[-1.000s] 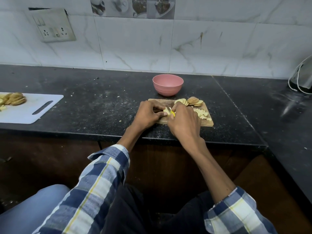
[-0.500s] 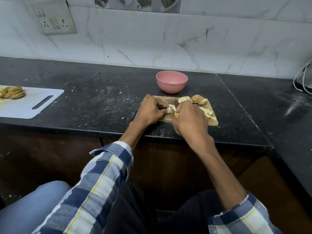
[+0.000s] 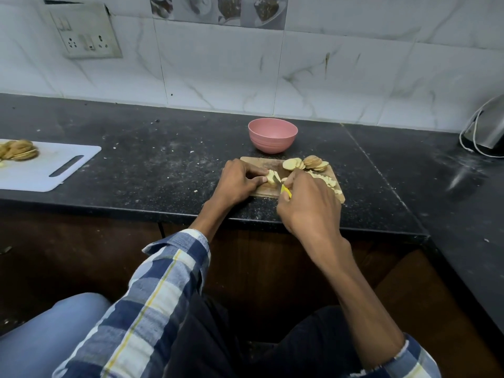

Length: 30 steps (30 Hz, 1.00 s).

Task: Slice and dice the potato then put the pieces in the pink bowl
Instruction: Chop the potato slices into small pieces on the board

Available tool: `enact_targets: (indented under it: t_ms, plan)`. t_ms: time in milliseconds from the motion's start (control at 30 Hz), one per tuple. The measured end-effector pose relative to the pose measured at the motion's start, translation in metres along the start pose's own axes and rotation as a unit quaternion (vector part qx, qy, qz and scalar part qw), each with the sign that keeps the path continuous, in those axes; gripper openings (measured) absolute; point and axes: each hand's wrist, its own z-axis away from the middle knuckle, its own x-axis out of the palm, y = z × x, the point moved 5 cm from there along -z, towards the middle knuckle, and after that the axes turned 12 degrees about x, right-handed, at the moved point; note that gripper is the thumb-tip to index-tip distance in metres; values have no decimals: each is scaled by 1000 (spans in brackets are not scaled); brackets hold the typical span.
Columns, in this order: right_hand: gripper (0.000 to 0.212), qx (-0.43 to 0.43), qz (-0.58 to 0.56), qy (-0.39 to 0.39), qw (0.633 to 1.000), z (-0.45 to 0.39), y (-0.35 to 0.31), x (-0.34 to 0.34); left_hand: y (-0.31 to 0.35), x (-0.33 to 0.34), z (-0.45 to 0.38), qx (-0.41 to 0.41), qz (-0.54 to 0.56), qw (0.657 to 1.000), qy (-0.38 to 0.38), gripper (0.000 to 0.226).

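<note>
A small wooden cutting board [image 3: 261,190] lies on the black counter near its front edge. My left hand [image 3: 240,181] pinches a stack of pale potato slices [image 3: 272,177] on the board. My right hand [image 3: 308,205] grips a yellow-handled knife [image 3: 285,190], its blade against those slices. Round potato slices [image 3: 305,163] lie fanned at the board's far edge. Diced pieces [image 3: 331,184] sit along the right side, partly hidden by my right hand. The pink bowl [image 3: 272,135] stands just behind the board; I see nothing inside it.
A white cutting board [image 3: 46,170] with more potato slices [image 3: 19,152] lies at the far left. A metal appliance with a white cable [image 3: 482,132] stands at the back right. A wall socket [image 3: 84,34] sits on the tiled wall. Crumbs dot the counter.
The camera has shifted a little, so the scene sits differently in the frame. My hands stay on the board; my right hand with the knife has drawn slightly toward me.
</note>
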Motion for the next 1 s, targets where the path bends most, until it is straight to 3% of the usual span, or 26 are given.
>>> enact_targets:
  t_ms: [167, 567, 1000]
  plan:
    - [24, -10, -31, 37, 999, -12, -10, 14, 0, -4, 1, 4, -14, 1000, 23, 16]
    - [26, 25, -33, -33, 999, -35, -23, 41, -3, -1, -1, 21, -4, 999, 25, 12]
    - [40, 39, -12, -76, 996, -19, -20, 18, -4, 1, -1, 21, -29, 999, 14, 12]
